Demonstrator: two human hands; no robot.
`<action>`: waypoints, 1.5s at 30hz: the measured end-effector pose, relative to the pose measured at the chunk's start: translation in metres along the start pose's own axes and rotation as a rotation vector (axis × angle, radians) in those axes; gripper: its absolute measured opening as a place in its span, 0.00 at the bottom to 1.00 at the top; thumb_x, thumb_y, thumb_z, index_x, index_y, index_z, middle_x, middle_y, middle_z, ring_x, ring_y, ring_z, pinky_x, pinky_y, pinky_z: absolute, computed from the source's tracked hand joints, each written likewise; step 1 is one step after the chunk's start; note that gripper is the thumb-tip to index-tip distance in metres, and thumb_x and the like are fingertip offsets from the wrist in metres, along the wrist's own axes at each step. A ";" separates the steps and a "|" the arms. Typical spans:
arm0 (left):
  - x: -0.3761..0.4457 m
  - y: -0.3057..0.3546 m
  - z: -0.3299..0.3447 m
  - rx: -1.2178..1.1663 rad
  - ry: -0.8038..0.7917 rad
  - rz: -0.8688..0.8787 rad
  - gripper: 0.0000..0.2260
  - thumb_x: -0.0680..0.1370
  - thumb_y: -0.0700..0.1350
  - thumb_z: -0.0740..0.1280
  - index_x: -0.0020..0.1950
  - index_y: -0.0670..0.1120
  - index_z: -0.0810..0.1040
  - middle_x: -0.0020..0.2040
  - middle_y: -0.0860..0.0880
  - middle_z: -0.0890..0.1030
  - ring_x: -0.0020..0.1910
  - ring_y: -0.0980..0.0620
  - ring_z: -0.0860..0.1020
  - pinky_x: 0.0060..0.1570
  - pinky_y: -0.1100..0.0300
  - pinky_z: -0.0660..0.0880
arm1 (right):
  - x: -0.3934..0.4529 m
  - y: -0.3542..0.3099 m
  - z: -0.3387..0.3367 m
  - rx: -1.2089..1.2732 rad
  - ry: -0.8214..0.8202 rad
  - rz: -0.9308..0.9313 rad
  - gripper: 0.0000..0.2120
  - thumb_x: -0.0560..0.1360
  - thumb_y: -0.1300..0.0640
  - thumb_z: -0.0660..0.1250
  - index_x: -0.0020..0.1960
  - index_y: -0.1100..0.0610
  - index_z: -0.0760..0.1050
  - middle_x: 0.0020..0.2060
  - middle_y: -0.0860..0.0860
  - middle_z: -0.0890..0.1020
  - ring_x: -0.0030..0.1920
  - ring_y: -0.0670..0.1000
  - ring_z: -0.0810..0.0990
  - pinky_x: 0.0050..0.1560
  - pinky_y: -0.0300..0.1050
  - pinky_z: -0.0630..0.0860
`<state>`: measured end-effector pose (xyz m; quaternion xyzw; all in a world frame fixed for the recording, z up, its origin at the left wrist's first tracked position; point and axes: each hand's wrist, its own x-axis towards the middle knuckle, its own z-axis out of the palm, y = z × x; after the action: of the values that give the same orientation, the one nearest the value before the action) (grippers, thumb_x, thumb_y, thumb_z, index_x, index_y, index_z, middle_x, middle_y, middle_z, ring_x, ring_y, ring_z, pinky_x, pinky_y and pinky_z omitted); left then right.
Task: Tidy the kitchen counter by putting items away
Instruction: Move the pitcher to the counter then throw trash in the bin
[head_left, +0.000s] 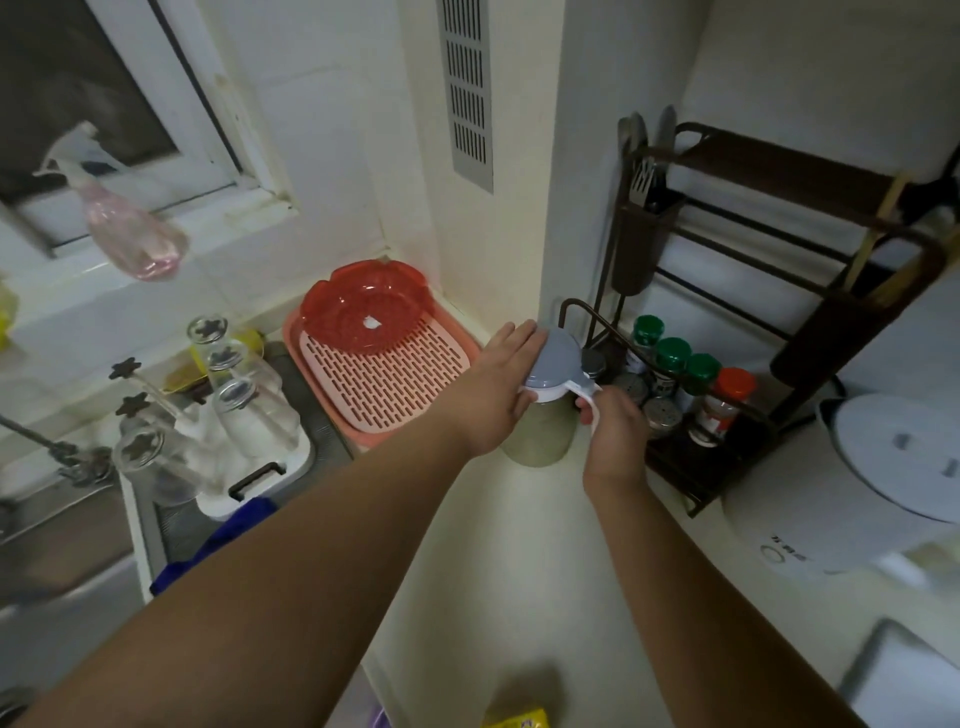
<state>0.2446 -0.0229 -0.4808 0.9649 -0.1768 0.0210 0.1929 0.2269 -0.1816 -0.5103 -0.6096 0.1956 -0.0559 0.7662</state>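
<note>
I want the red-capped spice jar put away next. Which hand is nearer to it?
Right. The right hand grips the handle of the grey-lidded pitcher, just left of the red-capped spice jar. The left hand rests on the pitcher's far side.

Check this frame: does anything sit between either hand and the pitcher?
No. The left hand rests flat against the pitcher by its grey lid, and the right hand grips its white handle. Both already touch it.
</note>
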 end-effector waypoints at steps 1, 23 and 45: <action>-0.001 -0.001 0.003 0.008 0.001 -0.004 0.33 0.82 0.46 0.64 0.82 0.48 0.50 0.83 0.48 0.51 0.81 0.46 0.48 0.77 0.56 0.43 | 0.000 0.003 -0.001 0.002 -0.003 -0.003 0.12 0.77 0.67 0.60 0.37 0.60 0.73 0.33 0.51 0.74 0.28 0.38 0.72 0.30 0.28 0.69; -0.227 0.116 0.034 0.077 -0.628 0.019 0.44 0.72 0.62 0.71 0.81 0.52 0.52 0.77 0.50 0.66 0.74 0.46 0.67 0.68 0.49 0.70 | -0.203 0.095 -0.187 -1.195 -0.307 -0.162 0.09 0.75 0.51 0.68 0.54 0.53 0.79 0.47 0.50 0.81 0.49 0.53 0.79 0.51 0.48 0.76; -0.615 0.004 0.143 -0.703 -0.178 -1.124 0.33 0.76 0.47 0.71 0.78 0.51 0.60 0.64 0.46 0.76 0.57 0.44 0.78 0.54 0.54 0.76 | -0.434 0.199 -0.159 -1.229 -0.699 -0.593 0.02 0.75 0.60 0.69 0.47 0.55 0.78 0.41 0.48 0.78 0.41 0.49 0.74 0.41 0.44 0.72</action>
<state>-0.3368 0.1238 -0.6783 0.7880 0.3412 -0.2215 0.4622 -0.2599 -0.1358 -0.6287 -0.9352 -0.2340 0.0558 0.2597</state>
